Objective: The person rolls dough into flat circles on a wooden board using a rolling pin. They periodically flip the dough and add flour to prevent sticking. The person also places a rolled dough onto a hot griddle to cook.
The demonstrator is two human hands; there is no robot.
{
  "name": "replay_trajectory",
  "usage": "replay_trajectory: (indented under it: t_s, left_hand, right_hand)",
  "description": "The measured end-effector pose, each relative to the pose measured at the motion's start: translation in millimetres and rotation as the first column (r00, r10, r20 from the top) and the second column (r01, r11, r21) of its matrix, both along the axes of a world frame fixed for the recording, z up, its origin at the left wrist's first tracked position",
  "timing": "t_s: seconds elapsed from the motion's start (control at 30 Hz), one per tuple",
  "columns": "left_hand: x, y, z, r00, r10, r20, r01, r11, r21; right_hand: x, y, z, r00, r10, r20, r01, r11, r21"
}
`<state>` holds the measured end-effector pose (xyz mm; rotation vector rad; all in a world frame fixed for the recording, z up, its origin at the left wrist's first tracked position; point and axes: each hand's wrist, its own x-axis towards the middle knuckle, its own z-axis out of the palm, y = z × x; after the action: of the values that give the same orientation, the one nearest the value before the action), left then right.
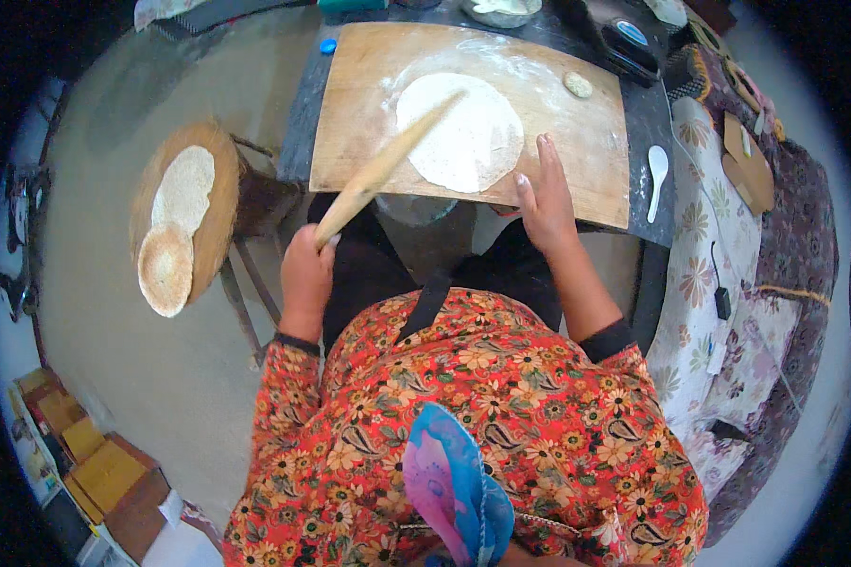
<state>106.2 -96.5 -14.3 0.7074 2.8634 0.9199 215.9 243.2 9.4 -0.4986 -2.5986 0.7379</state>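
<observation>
My left hand [308, 266] grips one end of a tapered wooden rolling pin [376, 170], which slants up and to the right. Its far end lies over a thin, round sheet of dough [479, 142] on a floured wooden board [588, 163]. Beside the dough's right edge, at the front of the board, my right hand [547, 198] holds nothing, its thumb apart from the fingers. A small lump of dough [577, 84] sits near the board's right back corner.
The board rests on a dark table [299, 135]. A white spoon [657, 177] lies to its right; a bowl [503, 10] and a black case-like object [627, 49] are behind. At left, a round stand [227, 184] carries flatbreads [184, 191]. A patterned sofa [695, 212] is at right.
</observation>
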Motion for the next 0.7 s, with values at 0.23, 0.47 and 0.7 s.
replay_trajectory:
  t_s: [0.23,0.47,0.7]
  left_hand:
    - [19.9,-13.1,-6.1,0.970,0.203,0.135,-0.219,0.968,0.119]
    - [27.2,-8.4,-7.7,0.991,0.095,0.095,-0.112,0.974,0.199]
    - [22.4,-12.2,-26.6,0.999,0.036,0.022,-0.041,0.940,0.339]
  right_hand:
    - [-27.8,46.5,-20.8,0.974,-0.132,0.186,0.210,0.836,-0.507]
    - [-38.4,51.4,-17.4,0.935,-0.288,0.209,0.322,0.438,-0.839]
    - [-68.3,67.0,8.0,0.870,-0.150,0.470,0.486,0.427,-0.763]
